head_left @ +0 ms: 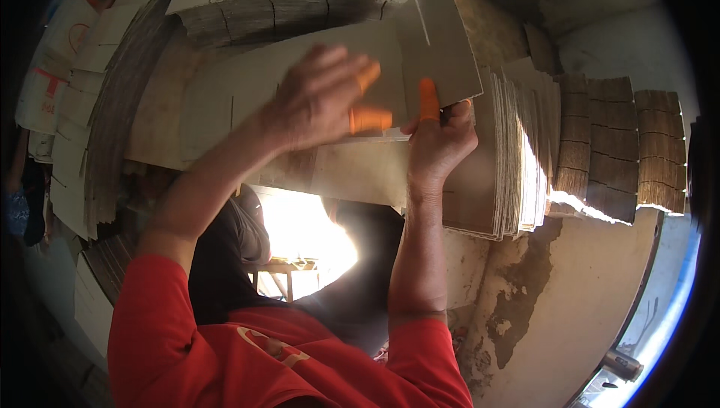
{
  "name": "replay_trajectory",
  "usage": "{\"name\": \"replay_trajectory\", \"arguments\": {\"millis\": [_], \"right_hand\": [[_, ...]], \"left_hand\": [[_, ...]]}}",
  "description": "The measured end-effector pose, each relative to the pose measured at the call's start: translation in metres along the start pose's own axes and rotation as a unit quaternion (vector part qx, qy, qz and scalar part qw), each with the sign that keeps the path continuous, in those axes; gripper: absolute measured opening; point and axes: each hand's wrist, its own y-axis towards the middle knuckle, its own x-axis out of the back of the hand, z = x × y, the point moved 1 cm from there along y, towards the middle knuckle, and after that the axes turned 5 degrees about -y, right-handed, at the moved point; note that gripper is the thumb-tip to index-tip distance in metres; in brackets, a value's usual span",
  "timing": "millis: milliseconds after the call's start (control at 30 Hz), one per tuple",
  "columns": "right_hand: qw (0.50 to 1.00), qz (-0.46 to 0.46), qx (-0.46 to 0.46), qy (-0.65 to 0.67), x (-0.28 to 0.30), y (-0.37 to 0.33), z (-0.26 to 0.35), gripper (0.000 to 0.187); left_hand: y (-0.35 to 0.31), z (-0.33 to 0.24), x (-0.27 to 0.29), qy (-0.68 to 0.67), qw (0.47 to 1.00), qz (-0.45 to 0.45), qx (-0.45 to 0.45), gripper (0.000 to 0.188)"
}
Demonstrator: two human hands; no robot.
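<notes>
A grey cardboard sheet with slots cut in it lies across the work surface, its right end folded up into a raised flap. My right hand grips the lower edge of that flap, the thumb in an orange finger cot lying against its face. Above the sheet's middle is my left hand, somewhat blurred by motion. Its fingers are apart, with orange cots on two of them, and nothing shows between them. Whether it touches the sheet I cannot tell.
Slotted cardboard is stacked along the far side, and another tall stack stands left. Upright sheets are packed right of my right hand, beside several brown slotted bundles. A white sack sits far left. Peeling wall rises at lower right.
</notes>
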Motion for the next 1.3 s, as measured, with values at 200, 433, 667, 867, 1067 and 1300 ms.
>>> {"name": "replay_trajectory", "arguments": {"millis": [200,433,667,867,1067,1300], "right_hand": [[0.999,0.004,-0.005,-0.040,-0.003,-0.002,0.005,0.016],[1.000,0.010,-0.003,-0.028,-0.007,-0.005,0.018,0.014],[0.999,0.022,-0.027,-0.027,-0.008,-0.006,0.017,0.010],[0.998,0.024,-0.038,-0.052,-0.006,-0.006,0.009,0.008],[0.997,0.031,-0.044,-0.047,-0.006,-0.007,0.011,0.010],[0.998,0.020,-0.016,-0.056,-0.008,-0.006,0.010,0.010]], "left_hand": [[0.040,0.116,-0.019,0.303,0.951,0.042,0.048,0.034],[0.037,0.161,-0.039,0.271,0.952,0.142,0.007,0.013],[0.046,0.155,-0.035,0.233,0.972,0.031,0.012,0.016],[0.057,0.136,-0.023,0.154,0.988,0.007,0.005,0.026],[0.061,0.123,-0.014,0.175,0.983,-0.009,-0.052,0.034],[0.048,0.090,-0.016,0.192,0.973,0.007,-0.129,0.037]]}}
